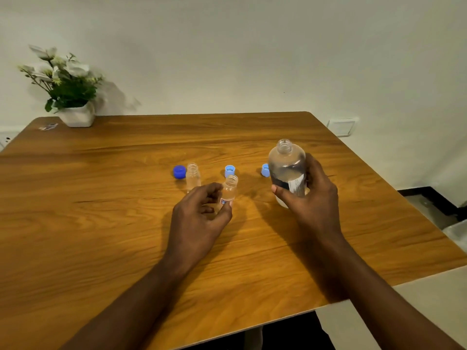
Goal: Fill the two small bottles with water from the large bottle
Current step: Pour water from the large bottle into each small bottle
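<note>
My right hand grips the large clear bottle, uncapped and upright, water inside it, just above the wooden table. My left hand holds a small clear bottle by its lower part, between thumb and fingers; the bottle is uncapped, leans slightly right and looks empty. The second small bottle stands open and upright just behind and left of my left hand. A dark blue cap lies beside it. Two light blue caps lie behind the bottles.
A white pot with artificial flowers stands at the table's far left corner, a small scrap beside it. The wall runs behind the table. The table's right edge drops to the floor, with a wall socket beyond.
</note>
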`<action>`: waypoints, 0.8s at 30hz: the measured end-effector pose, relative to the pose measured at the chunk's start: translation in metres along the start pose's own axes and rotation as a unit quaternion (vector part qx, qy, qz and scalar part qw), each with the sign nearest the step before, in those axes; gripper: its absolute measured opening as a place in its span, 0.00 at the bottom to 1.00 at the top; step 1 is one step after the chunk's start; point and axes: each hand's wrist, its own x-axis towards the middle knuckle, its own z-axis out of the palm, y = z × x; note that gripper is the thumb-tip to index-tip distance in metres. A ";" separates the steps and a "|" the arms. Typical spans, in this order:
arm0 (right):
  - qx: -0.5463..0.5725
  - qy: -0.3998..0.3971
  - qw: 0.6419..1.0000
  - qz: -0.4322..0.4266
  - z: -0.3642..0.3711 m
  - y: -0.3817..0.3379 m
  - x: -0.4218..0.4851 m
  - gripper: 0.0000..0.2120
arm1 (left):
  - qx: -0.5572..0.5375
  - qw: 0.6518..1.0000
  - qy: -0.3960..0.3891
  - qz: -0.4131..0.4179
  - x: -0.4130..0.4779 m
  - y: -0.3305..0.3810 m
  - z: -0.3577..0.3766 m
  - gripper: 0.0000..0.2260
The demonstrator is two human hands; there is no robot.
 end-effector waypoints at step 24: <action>-0.285 -0.113 0.917 -0.255 -0.026 -0.006 0.013 0.37 | 0.010 0.998 -0.016 0.053 0.003 -0.009 0.003 0.16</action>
